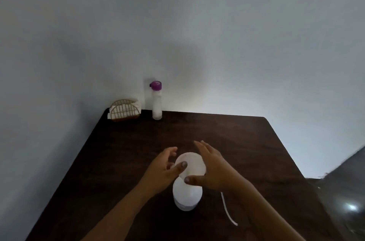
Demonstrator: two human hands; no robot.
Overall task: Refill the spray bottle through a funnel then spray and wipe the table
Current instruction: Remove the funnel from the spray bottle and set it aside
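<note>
The white spray bottle (pixel 187 196) stands near your edge of the dark table (pixel 237 142), with a white funnel (pixel 192 163) in its neck. Your left hand (pixel 162 171) and right hand (pixel 213 165) flank the funnel, fingers relaxed and spread, thumbs touching it. A thin white tube (pixel 227 209) lies just right. At the far corner stand a purple-capped bottle (pixel 157 102), its cap marking too blurred to read, and a wicker napkin holder (pixel 124 111).

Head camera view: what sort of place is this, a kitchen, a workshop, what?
Probably a home dining corner, though little shows: a dark wooden table set against plain pale walls, a woven napkin holder with white napkins at its far corner, and a purple-capped bottle beside it.
</note>
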